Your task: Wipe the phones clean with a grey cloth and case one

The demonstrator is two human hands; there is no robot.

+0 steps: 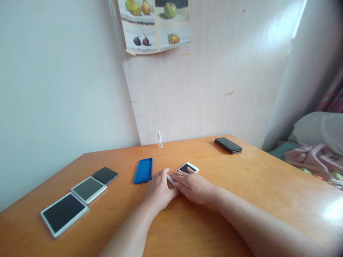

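A white smartphone (pixel 184 169) with a dark screen lies face up on the wooden table (pixel 182 228), angled away to the right. My left hand (pixel 160 191) grips its near-left end, thumb on the near side and fingers on the far side. Across the screen lies my right hand (pixel 194 185), its fingers stretched out flat and covering much of the glass; whether anything is under them is hidden. Just left of my left hand is a blue phone case (pixel 144 170). Behind, near the wall, a small clear spray bottle (pixel 160 140) stands upright.
On the left lie a large white tablet (pixel 64 214), a smaller white tablet (pixel 89 189) and a black device (pixel 105 175) in a slanting row. Stacked dark phones (pixel 228 145) sit at the back right. A fruit picture sheet (pixel 157 25) hangs on the wall; bedding (pixel 313 157) is beyond the right edge.
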